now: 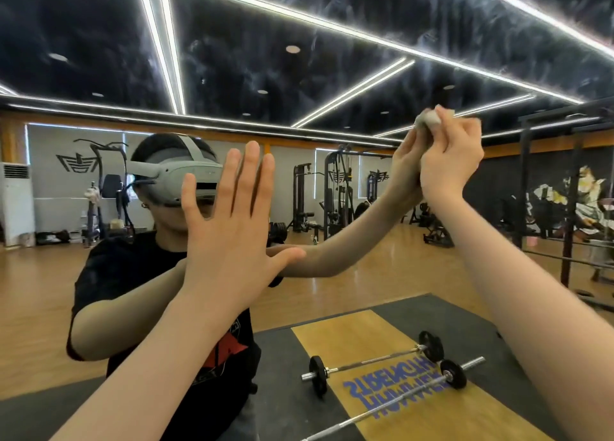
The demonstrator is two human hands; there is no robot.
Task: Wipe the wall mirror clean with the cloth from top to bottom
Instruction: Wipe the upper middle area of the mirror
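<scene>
Looks like this is right near the start. The right hand (448, 161) has its fingers clenched round a balled-up grey cloth (427, 118), pressed high on the mirror (332, 181), about as far up as the arm reaches. The left hand (229, 227) is flat on the glass, fingers spread and released, just bracing. I can't see any wiped streaks, so pretty much everything below the cloth is probably left to do.

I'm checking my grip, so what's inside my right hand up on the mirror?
A small grey cloth is bunched in the right hand, pressed against the wall mirror. Only the wad above the fingers shows; the rest is covered by the hand.
</scene>
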